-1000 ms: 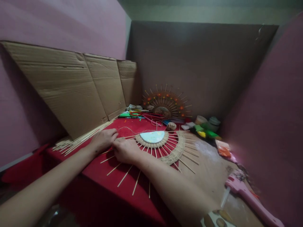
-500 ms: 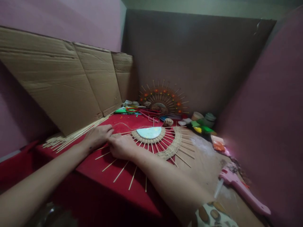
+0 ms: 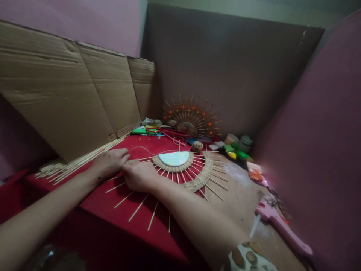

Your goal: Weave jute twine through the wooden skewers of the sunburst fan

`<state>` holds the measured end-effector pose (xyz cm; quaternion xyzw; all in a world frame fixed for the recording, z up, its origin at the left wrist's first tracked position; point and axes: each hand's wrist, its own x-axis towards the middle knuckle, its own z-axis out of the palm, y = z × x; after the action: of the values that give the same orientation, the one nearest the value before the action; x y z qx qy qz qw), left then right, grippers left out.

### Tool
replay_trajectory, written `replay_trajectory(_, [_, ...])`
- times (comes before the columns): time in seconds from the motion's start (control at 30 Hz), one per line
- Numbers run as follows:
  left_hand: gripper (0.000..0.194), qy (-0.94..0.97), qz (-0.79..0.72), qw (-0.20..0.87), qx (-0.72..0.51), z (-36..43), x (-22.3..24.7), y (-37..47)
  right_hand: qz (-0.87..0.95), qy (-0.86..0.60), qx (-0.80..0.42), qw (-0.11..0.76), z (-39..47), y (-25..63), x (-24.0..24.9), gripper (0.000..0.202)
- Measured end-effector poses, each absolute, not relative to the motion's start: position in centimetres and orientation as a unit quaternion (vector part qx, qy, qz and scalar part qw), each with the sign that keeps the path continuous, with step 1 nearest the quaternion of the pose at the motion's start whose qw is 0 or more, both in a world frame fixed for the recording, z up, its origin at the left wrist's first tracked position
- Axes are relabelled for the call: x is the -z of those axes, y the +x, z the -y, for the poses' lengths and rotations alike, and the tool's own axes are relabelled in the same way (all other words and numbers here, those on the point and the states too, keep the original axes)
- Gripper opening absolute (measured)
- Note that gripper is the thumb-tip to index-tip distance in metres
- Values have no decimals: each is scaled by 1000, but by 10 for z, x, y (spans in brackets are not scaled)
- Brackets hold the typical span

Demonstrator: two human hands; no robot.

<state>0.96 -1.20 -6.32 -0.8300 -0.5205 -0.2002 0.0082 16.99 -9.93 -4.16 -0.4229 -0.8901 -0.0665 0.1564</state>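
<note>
A half-round piece with a pale blue centre (image 3: pixel 173 158), thin sticks fanning out and a woven twine band (image 3: pixel 204 175) lies on the red cloth. My right hand (image 3: pixel 140 175) is closed over its left sticks, fingers pressed together, the grip partly hidden. Just beyond its fingertips, my left hand (image 3: pixel 109 162) is also closed, its fingertips close to the right ones at the stick ends. What the left fingers pinch is too small to make out. A thin twine runs from near the hands toward a twine ball (image 3: pixel 197 146).
Loose sticks (image 3: pixel 70 167) lie at the left beside a cardboard panel (image 3: pixel 56 90). A finished-looking flowered fan piece (image 3: pixel 187 114) leans at the back. Coloured packets (image 3: pixel 239 151) and a pink glue gun (image 3: pixel 282 224) lie to the right.
The whole view has shifted slightly, so the objects sit a little further left. Both hands remain together at the left sticks, with little visible change in their pose.
</note>
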Motion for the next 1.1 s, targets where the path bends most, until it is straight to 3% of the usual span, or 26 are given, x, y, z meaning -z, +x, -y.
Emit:
replay_trajectory(0.43, [34, -823, 549, 59, 134, 28, 50, 19, 888, -433, 54, 144, 100, 171, 43, 27])
replay_trajectory(1.1, [32, -824, 546, 67, 135, 34, 49, 21, 883, -448, 42, 132, 102, 170, 43, 26])
